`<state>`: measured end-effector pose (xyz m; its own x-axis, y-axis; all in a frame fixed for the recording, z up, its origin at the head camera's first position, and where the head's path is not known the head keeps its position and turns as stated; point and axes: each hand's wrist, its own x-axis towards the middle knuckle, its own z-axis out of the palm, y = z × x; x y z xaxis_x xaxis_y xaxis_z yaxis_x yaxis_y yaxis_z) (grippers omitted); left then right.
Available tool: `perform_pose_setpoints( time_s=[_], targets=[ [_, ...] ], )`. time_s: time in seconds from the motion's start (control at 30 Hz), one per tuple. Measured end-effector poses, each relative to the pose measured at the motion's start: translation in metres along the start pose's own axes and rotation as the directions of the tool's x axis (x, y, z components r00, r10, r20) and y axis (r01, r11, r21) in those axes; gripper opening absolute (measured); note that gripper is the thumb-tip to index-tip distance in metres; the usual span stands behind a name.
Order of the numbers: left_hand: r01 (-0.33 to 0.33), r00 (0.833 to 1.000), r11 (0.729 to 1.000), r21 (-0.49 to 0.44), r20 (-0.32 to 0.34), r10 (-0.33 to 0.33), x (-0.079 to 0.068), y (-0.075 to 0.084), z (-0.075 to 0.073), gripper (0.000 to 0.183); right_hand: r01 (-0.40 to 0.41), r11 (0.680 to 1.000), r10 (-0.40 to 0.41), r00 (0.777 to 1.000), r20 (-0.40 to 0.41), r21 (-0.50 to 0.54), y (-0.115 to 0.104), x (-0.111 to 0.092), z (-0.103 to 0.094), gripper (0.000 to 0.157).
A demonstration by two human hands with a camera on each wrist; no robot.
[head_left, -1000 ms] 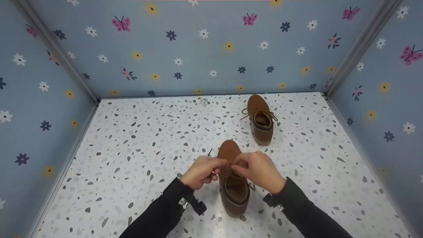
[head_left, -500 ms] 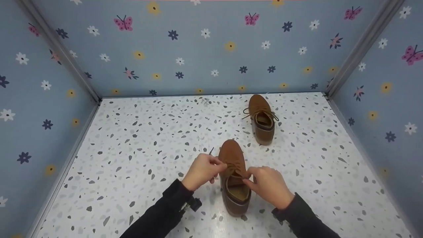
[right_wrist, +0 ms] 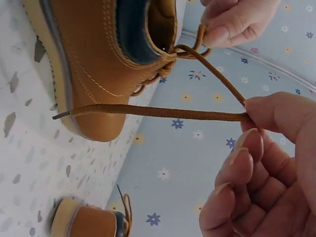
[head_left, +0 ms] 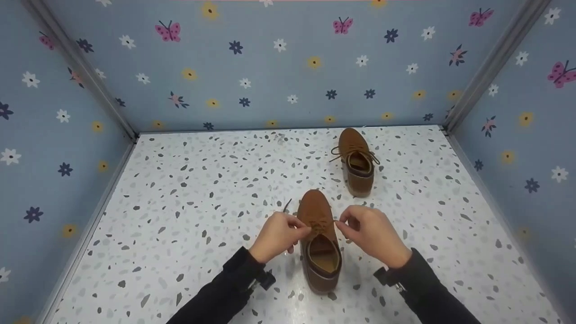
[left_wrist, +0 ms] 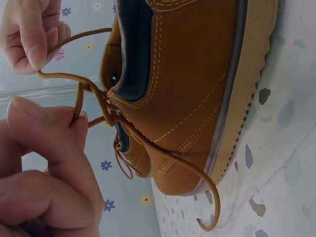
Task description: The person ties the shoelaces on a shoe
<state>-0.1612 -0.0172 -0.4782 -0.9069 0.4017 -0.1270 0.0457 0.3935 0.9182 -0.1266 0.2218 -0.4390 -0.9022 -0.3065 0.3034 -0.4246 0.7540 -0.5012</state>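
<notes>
A brown lace-up shoe (head_left: pixel 313 204) stands on the floor between the hands, toe pointing away. My left hand (head_left: pixel 280 234) is over its laces; in the left wrist view its thumb and fingers pinch a loop of the brown shoelace (left_wrist: pixel 78 101). To the right of the shoe, my right hand (head_left: pixel 372 231) pinches another part of the lace (right_wrist: pixel 163 113) between thumb and forefinger. That lace is doubled back at the fingertips, and its dark-tipped end hangs loose. Another loose lace end (left_wrist: pixel 197 170) falls along the shoe's left side.
A matching brown shoe (head_left: pixel 360 182) stands farther back on the right, its laces tied in a bow. The speckled white floor (head_left: pixel 202 202) is bounded by blue walls (head_left: pixel 270 67) with flowers and butterflies.
My right hand was close to the left hand over the laces, moved back toward the shoe opening, then moved forward and right, drawing lace out. The left hand has barely shifted.
</notes>
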Motion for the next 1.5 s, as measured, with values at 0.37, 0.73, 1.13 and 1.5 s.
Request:
perform_pose_setpoints(
  time_s=[0.37,0.73,1.13,1.5],
  targets=[
    [-0.003,1.000,1.000,0.018,-0.020,0.003,0.001,0.000,0.001,0.010,-0.051,0.986,0.012,0.971,0.238,0.160,0.010,0.034,0.007,0.007],
    [-0.038,0.999,0.999,0.019,-0.014,0.038,0.000,0.000,0.001,0.010,0.002,0.988,-0.069,0.896,0.438,0.153,0.019,0.057,0.025,0.008],
    [-0.056,0.998,0.997,0.049,-0.027,0.057,0.001,-0.003,0.002,0.008,0.084,0.990,-0.132,0.838,0.530,0.114,0.021,0.065,0.026,0.003],
    [-0.063,0.998,0.997,0.054,-0.013,0.064,-0.001,-0.002,0.000,0.009,0.221,0.974,-0.168,0.850,0.499,-0.048,0.012,0.057,0.017,0.009]
  ],
)
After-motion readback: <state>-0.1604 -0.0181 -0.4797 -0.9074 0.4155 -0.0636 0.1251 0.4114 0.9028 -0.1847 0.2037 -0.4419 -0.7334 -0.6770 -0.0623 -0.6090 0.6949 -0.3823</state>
